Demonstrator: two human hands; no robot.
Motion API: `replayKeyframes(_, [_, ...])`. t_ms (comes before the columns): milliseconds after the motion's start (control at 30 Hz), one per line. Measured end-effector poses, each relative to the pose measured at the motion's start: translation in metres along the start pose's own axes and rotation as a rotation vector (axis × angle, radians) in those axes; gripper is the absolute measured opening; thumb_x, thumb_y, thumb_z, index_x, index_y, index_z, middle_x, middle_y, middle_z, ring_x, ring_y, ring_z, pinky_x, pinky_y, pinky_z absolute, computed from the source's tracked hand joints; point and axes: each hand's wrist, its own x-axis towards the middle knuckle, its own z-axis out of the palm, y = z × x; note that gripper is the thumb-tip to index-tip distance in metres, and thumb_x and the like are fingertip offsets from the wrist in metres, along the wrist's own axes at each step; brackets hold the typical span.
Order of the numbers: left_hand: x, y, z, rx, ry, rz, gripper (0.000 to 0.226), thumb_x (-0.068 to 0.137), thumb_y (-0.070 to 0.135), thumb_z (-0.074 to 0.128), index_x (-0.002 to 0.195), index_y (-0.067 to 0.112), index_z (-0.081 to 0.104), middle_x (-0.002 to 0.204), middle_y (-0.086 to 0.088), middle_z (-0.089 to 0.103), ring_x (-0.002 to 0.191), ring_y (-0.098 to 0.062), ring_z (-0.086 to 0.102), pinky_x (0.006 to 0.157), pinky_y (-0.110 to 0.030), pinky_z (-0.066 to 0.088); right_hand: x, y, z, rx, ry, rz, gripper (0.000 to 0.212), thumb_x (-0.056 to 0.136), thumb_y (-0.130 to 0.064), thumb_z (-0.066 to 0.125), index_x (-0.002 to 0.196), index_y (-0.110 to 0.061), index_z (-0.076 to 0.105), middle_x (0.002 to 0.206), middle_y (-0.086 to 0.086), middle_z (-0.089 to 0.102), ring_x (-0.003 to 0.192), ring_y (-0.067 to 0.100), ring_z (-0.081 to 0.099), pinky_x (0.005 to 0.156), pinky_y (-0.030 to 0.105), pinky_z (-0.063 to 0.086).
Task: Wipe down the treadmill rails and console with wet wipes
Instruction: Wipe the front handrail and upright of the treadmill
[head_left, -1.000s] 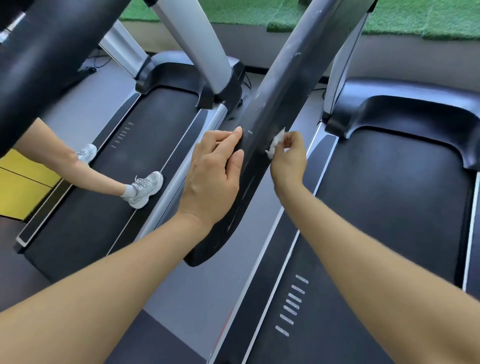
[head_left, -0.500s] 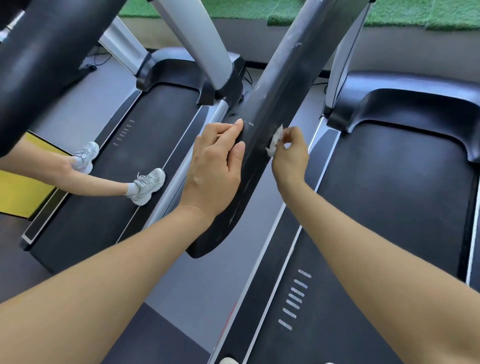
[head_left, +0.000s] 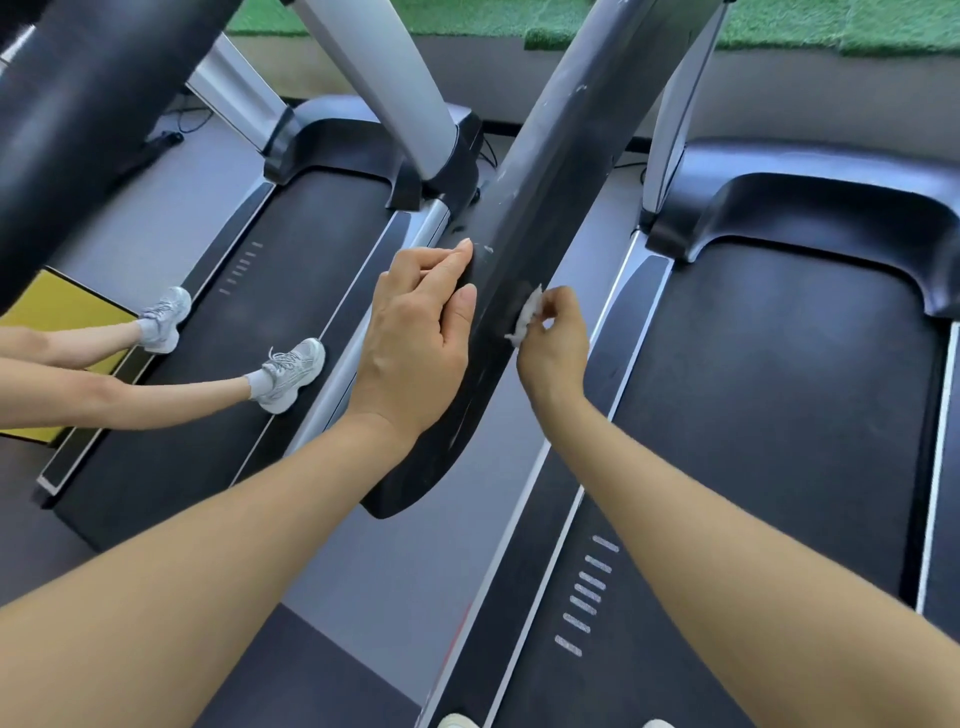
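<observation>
Left of the black handrail (head_left: 524, 270), another person's legs and pale sneakers (head_left: 291, 374) stand on the neighbouring treadmill belt (head_left: 218, 332). The left hand (head_left: 415, 353) rests on the handrail's left edge, fingers (head_left: 441, 260) straight and pressed together along it, thumb alongside, seemingly steadying it. On the handrail's right edge, the right hand (head_left: 553, 348) pinches a bunched white wet wipe (head_left: 527, 317) against the scuffed surface, fingers curled round it. The rail-wiping step looks to be in hand, midway along the handrail. The next move probably calls for sliding the wipe along the edge with steady pressure; the console remains to do.
</observation>
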Motion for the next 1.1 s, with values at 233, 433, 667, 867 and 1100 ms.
replayKeyframes(233, [0.001,-0.002,0.001,0.005,0.018,0.017,0.041,0.097,0.022,0.042,0.135,0.012,0.051,0.112,0.013,0.04,0.108,-0.017,0.046,0.093,-0.003,0.027,-0.084,-0.005,-0.006,0.138,-0.203,-0.146,0.027,0.094,0.001,0.036,0.074,-0.015,0.042,0.075,0.016,0.057,0.064,0.021,0.05,0.057,0.018,0.044])
replayKeyframes(433, [0.0,-0.001,0.0,-0.002,0.003,0.008,0.042,0.097,0.022,0.041,0.136,0.012,0.05,0.111,0.013,0.04,0.108,-0.018,0.046,0.092,-0.001,0.027,-0.021,0.008,0.002,-0.011,-0.088,0.027,0.024,0.094,0.001,0.032,0.079,-0.016,0.04,0.08,0.007,0.052,0.072,0.019,0.047,0.057,0.02,0.047])
replayKeyframes(667, [0.0,-0.002,0.001,0.011,0.008,0.012,0.04,0.098,0.02,0.042,0.136,0.012,0.05,0.112,0.013,0.04,0.109,-0.019,0.046,0.092,-0.001,0.026,-0.082,0.001,-0.001,0.066,-0.207,-0.121,0.017,0.09,0.005,0.03,0.079,-0.004,0.041,0.073,0.012,0.051,0.064,0.024,0.044,0.057,0.02,0.047])
replayKeyframes(867, [-0.001,-0.001,0.0,0.001,0.002,0.002,0.04,0.098,0.021,0.042,0.137,0.012,0.05,0.111,0.015,0.039,0.109,-0.017,0.045,0.091,0.0,0.026,-0.032,0.006,0.0,0.005,-0.119,0.052,0.026,0.092,0.005,0.031,0.075,-0.015,0.037,0.069,-0.002,0.045,0.067,0.018,0.044,0.051,0.014,0.042])
replayKeyframes(1100, [-0.001,0.0,0.0,0.003,-0.002,-0.001,0.04,0.099,0.021,0.042,0.137,0.012,0.049,0.112,0.014,0.039,0.11,-0.016,0.044,0.091,0.001,0.024,-0.069,0.006,-0.004,-0.056,-0.207,-0.045,0.029,0.093,0.004,0.026,0.07,-0.011,0.037,0.07,0.009,0.044,0.057,0.012,0.04,0.047,0.005,0.04])
